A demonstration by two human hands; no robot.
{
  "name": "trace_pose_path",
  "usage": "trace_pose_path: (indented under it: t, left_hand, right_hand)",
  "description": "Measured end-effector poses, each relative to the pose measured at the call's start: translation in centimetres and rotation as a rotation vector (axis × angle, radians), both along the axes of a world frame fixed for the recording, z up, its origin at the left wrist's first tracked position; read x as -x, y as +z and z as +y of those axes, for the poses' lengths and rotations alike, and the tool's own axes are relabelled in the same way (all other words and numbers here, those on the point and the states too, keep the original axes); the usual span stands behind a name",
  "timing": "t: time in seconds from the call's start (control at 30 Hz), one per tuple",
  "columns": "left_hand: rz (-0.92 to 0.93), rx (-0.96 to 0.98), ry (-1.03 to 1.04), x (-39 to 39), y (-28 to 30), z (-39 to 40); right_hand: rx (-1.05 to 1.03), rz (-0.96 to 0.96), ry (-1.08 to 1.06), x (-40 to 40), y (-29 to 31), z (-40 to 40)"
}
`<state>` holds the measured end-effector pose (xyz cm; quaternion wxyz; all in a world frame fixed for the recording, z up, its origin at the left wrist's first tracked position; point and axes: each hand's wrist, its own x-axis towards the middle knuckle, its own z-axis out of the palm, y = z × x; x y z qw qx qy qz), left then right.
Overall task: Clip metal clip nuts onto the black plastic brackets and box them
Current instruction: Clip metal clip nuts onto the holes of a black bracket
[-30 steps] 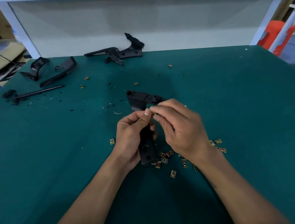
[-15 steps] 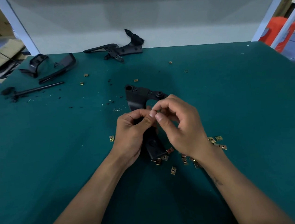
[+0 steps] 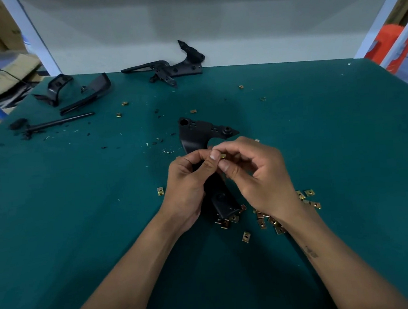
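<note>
The left hand point(image 3: 188, 180) curls round the shank of the black plastic bracket point(image 3: 202, 133), which stands tilted over the green table point(image 3: 81, 226), its wide end pointing to 12 o'clock. At 3 o'clock of that hand, the right hand point(image 3: 254, 174) pinches 1 brass-coloured clip nut point(image 3: 223, 156) between thumb and forefinger, right against the bracket's edge. To seat it well, the person likely needs the left grip firm, the nut's open mouth square to the edge, and a straight push until its hole meets the bracket's hole. The loose clip nuts point(image 3: 273, 219) lie at 5 o'clock of the hands, close enough for the next pick.

Fingers cover the seating spot, so whether the nut has begun to slide on cannot be told. The spare brackets point(image 3: 173, 68) at 12 o'clock are too small to show any fitted nuts. No box is in view.
</note>
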<state>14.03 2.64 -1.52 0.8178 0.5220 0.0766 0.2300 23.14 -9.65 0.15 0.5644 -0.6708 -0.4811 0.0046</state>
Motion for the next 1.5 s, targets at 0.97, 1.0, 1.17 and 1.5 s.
trace_pose_path:
  t: [0.97, 1.0, 1.17, 1.5]
  left_hand:
    - [-0.035, -0.206, 0.215, -0.2, -0.5, 0.1]
    - [-0.042, -0.164, 0.190, 0.0, -0.5, 0.2]
    - [-0.045, -0.170, 0.057, 0.1, 0.0, -0.1]
    - [0.018, -0.211, -0.015, 0.2, 0.3, -0.8]
  right_hand:
    - [-0.248, 0.297, -0.182, -0.6, 1.5, -0.6]
    - [-0.306, 0.352, -0.207, -1.0, 1.8, -0.8]
    - [-0.405, 0.612, -0.185, -1.0, 2.5, -0.8]
    - [-0.317, 0.811, -0.066, 0.1, 3.3, -0.7]
